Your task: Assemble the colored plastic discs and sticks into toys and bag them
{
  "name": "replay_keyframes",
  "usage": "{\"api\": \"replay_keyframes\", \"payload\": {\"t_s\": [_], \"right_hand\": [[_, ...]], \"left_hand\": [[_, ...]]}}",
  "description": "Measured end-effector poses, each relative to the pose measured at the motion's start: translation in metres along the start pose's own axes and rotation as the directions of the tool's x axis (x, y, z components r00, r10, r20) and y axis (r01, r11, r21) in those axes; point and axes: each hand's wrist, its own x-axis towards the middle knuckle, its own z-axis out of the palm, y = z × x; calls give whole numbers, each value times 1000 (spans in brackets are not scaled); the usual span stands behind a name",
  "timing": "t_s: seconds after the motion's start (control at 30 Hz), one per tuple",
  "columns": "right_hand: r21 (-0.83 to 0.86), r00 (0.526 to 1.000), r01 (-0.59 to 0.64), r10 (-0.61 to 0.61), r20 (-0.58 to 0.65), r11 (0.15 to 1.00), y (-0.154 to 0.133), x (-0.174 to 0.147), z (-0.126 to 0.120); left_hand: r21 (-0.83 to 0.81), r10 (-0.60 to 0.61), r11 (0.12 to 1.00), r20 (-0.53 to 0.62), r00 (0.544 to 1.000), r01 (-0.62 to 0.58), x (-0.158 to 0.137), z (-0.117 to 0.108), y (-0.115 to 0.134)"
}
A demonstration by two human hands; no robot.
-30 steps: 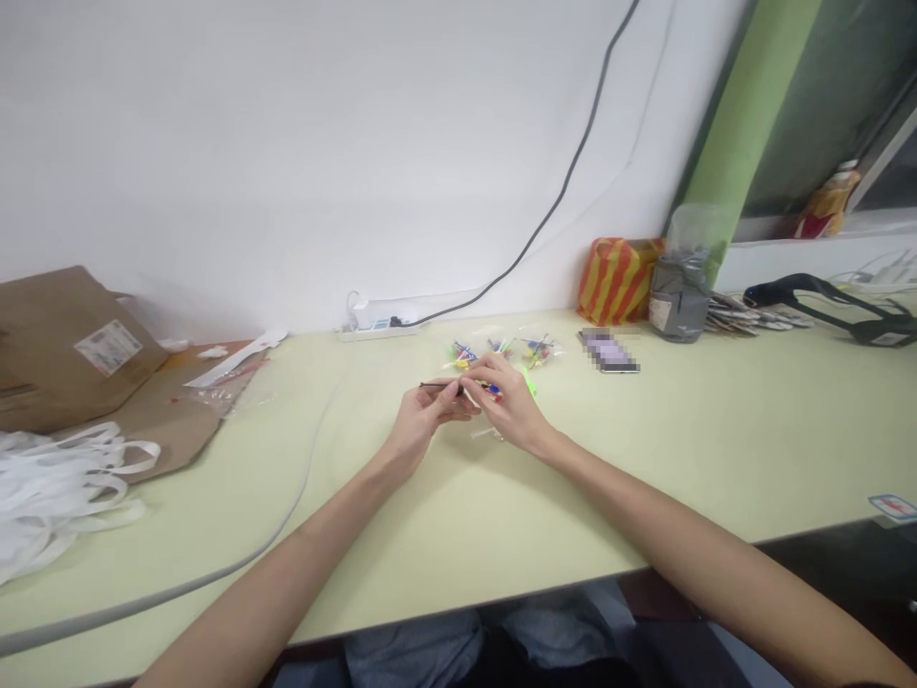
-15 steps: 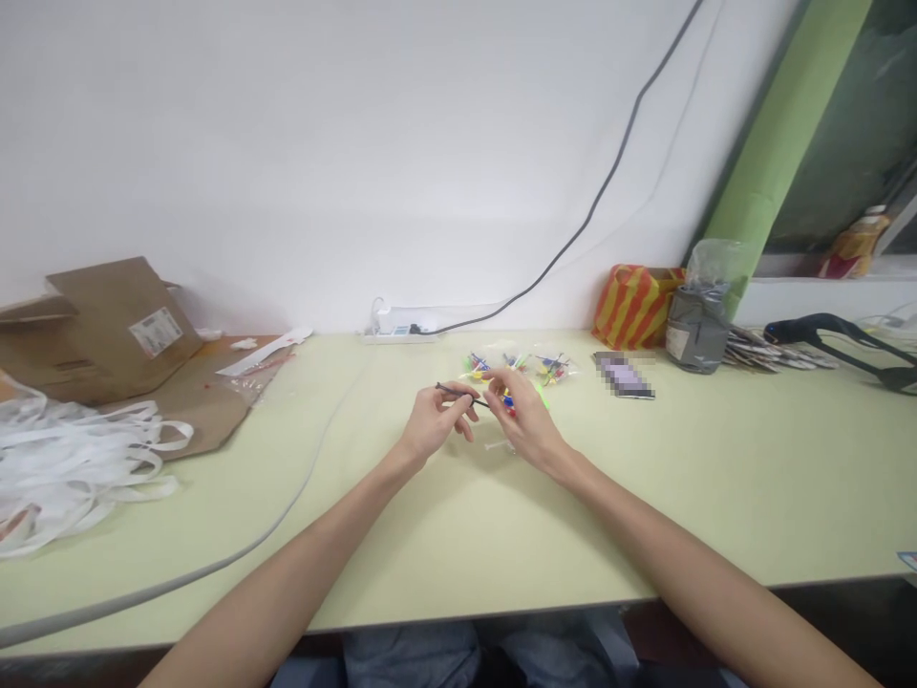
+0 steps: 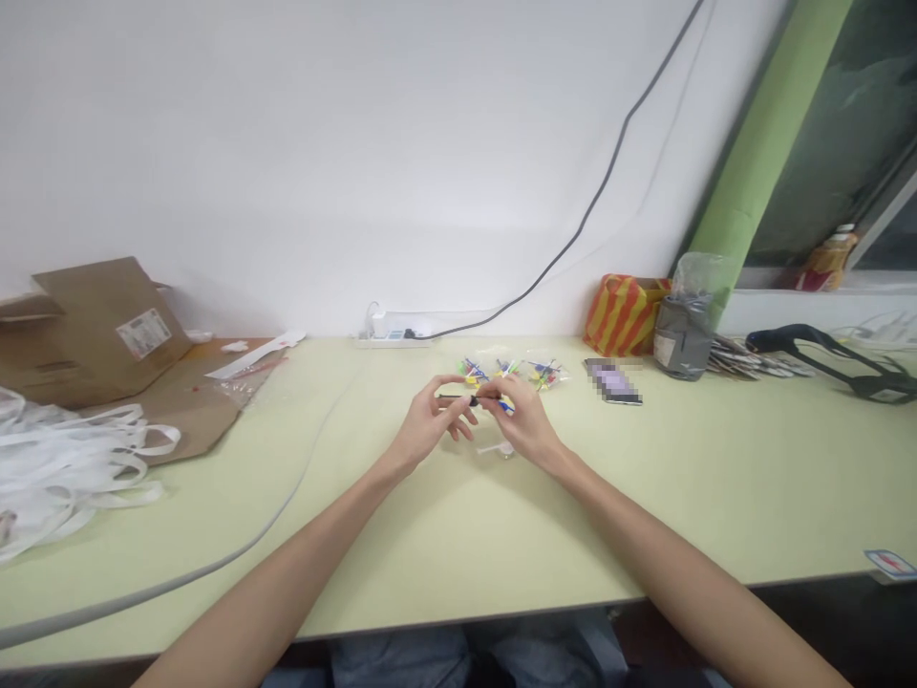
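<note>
Between thumb and fingers, my left hand [image 3: 428, 420] grips a thin black stick-like piece [image 3: 453, 397], held level above the table. My right hand [image 3: 526, 418] is closed at the right end of that piece, its fingertips pinched together there. A small blue piece [image 3: 506, 406] shows at the right fingers; whether it is held or lies behind them I cannot tell. Below the right hand, a small clear-white piece [image 3: 503, 449] with a thin stem lies on the table. Just beyond the hands are clear bags of small coloured plastic pieces [image 3: 548, 371], partly covered by my fingers.
A phone [image 3: 614, 380] and a striped bag [image 3: 623, 313] lie to the right, beside a grey container [image 3: 682, 334]. A power strip [image 3: 391, 336] sits against the wall. Cardboard [image 3: 107, 330], white straps [image 3: 78, 459] and a grey cable [image 3: 236, 549] occupy the left.
My right fingertips have closed in on the right end of the black piece, which now lies more level. The view has shifted slightly to the right.
</note>
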Motion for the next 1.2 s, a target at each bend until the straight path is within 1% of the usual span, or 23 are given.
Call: {"api": "replay_keyframes", "payload": {"t_s": [0.07, 0.1, 0.13, 0.17, 0.23, 0.3, 0.33, 0.4, 0.43, 0.53, 0.6, 0.67, 0.77, 0.83, 0.9, 0.97, 1.0, 1.03, 1.1, 1.17, 1.2], "right_hand": [[-26, 996, -43, 41, -84, 999, 9, 5, -9], [-36, 992, -70, 66, -109, 997, 14, 7, -13], [-40, 991, -91, 86, -107, 995, 19, 8, -16], [-41, 992, -103, 100, -77, 994, 23, 8, -17], [-41, 994, -98, 100, 39, 994, 27, 7, -16], [-62, 984, -76, 85, 159, 995, 28, 5, -11], [-87, 975, -64, 81, 205, 994, 27, 4, -8], [-169, 959, -29, 75, 272, 985, 24, 2, -5], [-219, 951, -5, 73, 301, 976, 22, 2, -4], [-339, 924, 71, 66, 376, 938, 19, 1, -9], [-374, 918, 87, 72, 390, 924, 17, 1, -13], [-384, 918, 83, 79, 390, 920, 15, 0, -16], [-380, 917, 78, 83, 389, 922, 12, 1, -17], [-377, 926, 84, 67, 371, 922, 10, 2, -16], [-375, 941, 95, 39, 335, 922, 9, 3, -15], [-380, 953, 102, 20, 304, 920, 9, 3, -13], [-384, 957, 101, 17, 291, 918, 9, 3, -13], [-388, 960, 98, 16, 279, 917, 8, 3, -12], [-385, 966, 88, 16, 258, 919, 8, 3, -11], [-375, 975, 69, 17, 223, 924, 7, 3, -9], [-367, 980, 58, 18, 199, 929, 7, 3, -8]], "left_hand": [[24, 6, 1000, -26, 1000, -5, 1, -1, -1], [60, 26, 998, -52, 998, -23, 2, -2, -2], [119, 56, 992, -78, 995, -46, 3, -3, -4], [201, 93, 977, -98, 991, -72, 3, -4, -7], [399, 166, 910, -94, 982, -115, 4, -8, -13], [567, 200, 808, -16, 980, -156, 4, -11, -20], [623, 203, 761, 37, 979, -181, 4, -12, -23], [687, 204, 688, 128, 971, -235, 4, -14, -27], [706, 211, 661, 152, 966, -255, 4, -14, -29], [772, 256, 577, 141, 956, -268, 8, -21, -31], [836, 280, 498, 94, 955, -229, 12, -31, -34], [905, 287, 404, 13, 958, -133, 17, -48, -38], [961, 254, 270, -134, 958, 63, 21, -77, -47], [969, 196, 212, -171, 966, 129, 23, -94, -53], [963, 46, 209, -184, 982, 171, 24, -106, -58], [955, -92, 243, -152, 984, 170, 25, -112, -61], [949, -125, 272, -131, 983, 161, 26, -114, -61], [942, -134, 302, -113, 985, 149, 26, -114, -61], [930, -97, 344, -101, 990, 129, 27, -113, -58], [929, 0, 344, -146, 989, 137, 28, -109, -53], [932, 77, 340, -163, 984, 128, 28, -106, -50]]}}
